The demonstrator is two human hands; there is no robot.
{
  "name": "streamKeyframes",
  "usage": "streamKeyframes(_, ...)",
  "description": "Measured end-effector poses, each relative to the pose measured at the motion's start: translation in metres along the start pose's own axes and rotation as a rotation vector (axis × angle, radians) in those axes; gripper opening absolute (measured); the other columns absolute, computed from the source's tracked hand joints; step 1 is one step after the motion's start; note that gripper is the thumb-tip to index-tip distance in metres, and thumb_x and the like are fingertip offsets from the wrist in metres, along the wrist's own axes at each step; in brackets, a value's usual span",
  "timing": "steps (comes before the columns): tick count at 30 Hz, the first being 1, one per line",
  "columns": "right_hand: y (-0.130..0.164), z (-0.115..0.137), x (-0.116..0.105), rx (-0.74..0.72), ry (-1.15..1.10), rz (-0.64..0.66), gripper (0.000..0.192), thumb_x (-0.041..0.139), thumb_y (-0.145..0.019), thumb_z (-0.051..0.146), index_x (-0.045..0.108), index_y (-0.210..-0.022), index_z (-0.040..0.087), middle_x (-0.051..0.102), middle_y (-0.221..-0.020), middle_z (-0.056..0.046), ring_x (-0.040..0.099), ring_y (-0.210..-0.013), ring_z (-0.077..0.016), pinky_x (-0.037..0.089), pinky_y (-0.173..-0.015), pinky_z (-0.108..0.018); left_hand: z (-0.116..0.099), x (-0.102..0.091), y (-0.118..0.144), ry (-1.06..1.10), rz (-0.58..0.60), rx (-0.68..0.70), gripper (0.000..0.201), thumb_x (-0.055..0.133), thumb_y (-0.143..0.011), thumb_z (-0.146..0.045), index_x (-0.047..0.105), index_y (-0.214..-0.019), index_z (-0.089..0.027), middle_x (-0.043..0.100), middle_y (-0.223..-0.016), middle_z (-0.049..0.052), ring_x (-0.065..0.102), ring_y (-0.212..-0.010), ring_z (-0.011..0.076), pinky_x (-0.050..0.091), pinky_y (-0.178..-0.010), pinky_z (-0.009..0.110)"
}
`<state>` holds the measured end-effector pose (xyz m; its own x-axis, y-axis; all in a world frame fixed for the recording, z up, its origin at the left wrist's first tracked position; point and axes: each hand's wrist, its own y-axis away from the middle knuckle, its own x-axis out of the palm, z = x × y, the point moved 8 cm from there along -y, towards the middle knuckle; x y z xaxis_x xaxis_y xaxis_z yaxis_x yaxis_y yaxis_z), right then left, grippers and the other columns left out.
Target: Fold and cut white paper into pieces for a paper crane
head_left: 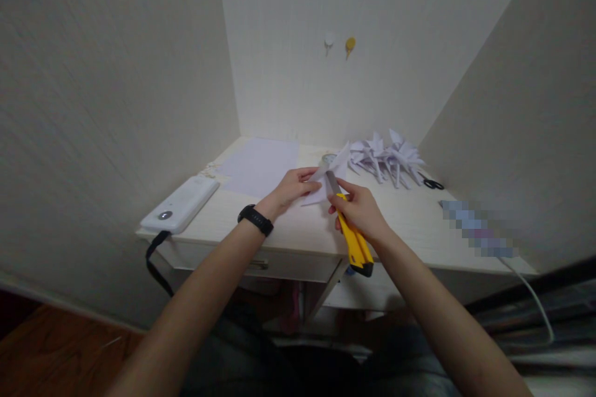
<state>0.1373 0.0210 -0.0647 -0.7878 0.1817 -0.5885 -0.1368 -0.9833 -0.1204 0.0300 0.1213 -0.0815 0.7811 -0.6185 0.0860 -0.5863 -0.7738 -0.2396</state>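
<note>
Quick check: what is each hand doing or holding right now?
Left hand: fingers pinching the folded white paper above the desk.
Right hand: closed around the yellow utility knife, blade out against the paper.

Utility knife [356, 242]: glossy yellow plastic body, black end, bare grey metal blade. Folded sheet [326, 183] at the blade: thin matt white paper. Paper cranes [386, 158] near the desk's back right corner: same matt paper. Desk [419, 223]: pale wood-grain, smooth, low sheen. White device [181, 205] at the left edge: smooth plastic.
</note>
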Motion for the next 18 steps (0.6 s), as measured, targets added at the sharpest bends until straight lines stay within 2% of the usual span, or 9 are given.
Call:
streamKeyframes(3,0.003,0.010,-0.010,-0.152,0.611,-0.123,0.056,0.048,-0.092,0.029,0.040,-0.148,0.023,0.074,-0.086,-0.009,0.070,-0.065,-0.0216,0.054,-0.066,-0.033,0.000,-0.003,0.000,0.012,-0.026,-0.014,0.048,0.076,-0.065,-0.023,0.069,-0.111,-0.012,0.070,-0.098,0.009,0.062,-0.077,0.0156,0.046,-0.071,0.028)
streamKeyframes(5,0.005,0.015,-0.011,-0.218,0.976,-0.156,0.056,0.046,-0.093,0.024,0.039,-0.148,0.025,0.074,-0.087,-0.013,0.071,-0.074,-0.0270,0.053,-0.069,-0.037,0.001,-0.004,0.001,0.016,-0.034,-0.023,0.043,0.076,-0.065,-0.023,0.071,-0.106,-0.012,0.070,-0.096,0.009,0.062,-0.076,0.0157,0.046,-0.071,0.028)
streamKeyframes(8,0.006,0.017,-0.011,-0.260,1.204,-0.127,0.057,0.038,-0.095,0.018,0.034,-0.151,0.028,0.074,-0.089,-0.015,0.071,-0.075,-0.0289,0.052,-0.066,-0.037,0.001,-0.003,0.001,0.020,-0.031,-0.027,0.038,0.076,-0.065,-0.021,0.072,-0.102,-0.011,0.070,-0.090,0.007,0.061,-0.073,0.0146,0.046,-0.069,0.027)
streamKeyframes(10,0.005,0.018,-0.014,-0.245,1.153,-0.110,0.057,0.040,-0.095,0.020,0.032,-0.152,0.025,0.074,-0.090,-0.015,0.072,-0.078,-0.0289,0.052,-0.067,-0.037,0.002,-0.003,0.000,0.030,-0.027,-0.020,0.037,0.076,-0.065,-0.022,0.072,-0.101,-0.012,0.070,-0.090,0.006,0.060,-0.072,0.0139,0.045,-0.069,0.027)
streamKeyframes(11,0.004,0.018,-0.014,-0.228,1.058,-0.089,0.058,0.043,-0.095,0.023,0.032,-0.152,0.022,0.074,-0.090,-0.015,0.072,-0.078,-0.0279,0.052,-0.068,-0.036,0.002,-0.004,-0.001,0.034,-0.023,-0.014,0.037,0.077,-0.066,-0.022,0.071,-0.101,-0.012,0.070,-0.090,0.006,0.060,-0.073,0.0137,0.045,-0.069,0.026)
streamKeyframes(13,0.000,0.015,-0.011,-0.162,0.732,-0.008,0.059,0.044,-0.095,0.028,0.031,-0.151,0.019,0.075,-0.088,-0.012,0.072,-0.072,-0.0232,0.053,-0.066,-0.031,0.002,-0.004,-0.001,0.026,-0.018,0.002,0.037,0.076,-0.066,-0.024,0.071,-0.101,-0.012,0.069,-0.089,0.005,0.059,-0.071,0.0131,0.044,-0.067,0.025)
streamKeyframes(16,-0.003,0.006,0.000,-0.013,0.196,0.122,0.058,0.037,-0.098,0.034,0.025,-0.153,0.017,0.075,-0.086,-0.007,0.070,-0.060,-0.0173,0.052,-0.055,-0.025,0.001,-0.005,-0.003,-0.027,-0.012,0.032,0.033,0.075,-0.069,-0.026,0.070,-0.098,-0.011,0.067,-0.082,0.004,0.054,-0.064,0.0110,0.038,-0.059,0.023)
streamKeyframes(18,-0.004,0.003,0.003,0.026,0.080,0.133,0.059,0.035,-0.099,0.036,0.021,-0.154,0.017,0.075,-0.086,-0.007,0.068,-0.057,-0.0167,0.051,-0.052,-0.025,0.000,-0.006,-0.003,-0.048,-0.014,0.053,0.032,0.075,-0.069,-0.027,0.070,-0.096,-0.011,0.065,-0.077,0.003,0.051,-0.059,0.0099,0.033,-0.054,0.023)
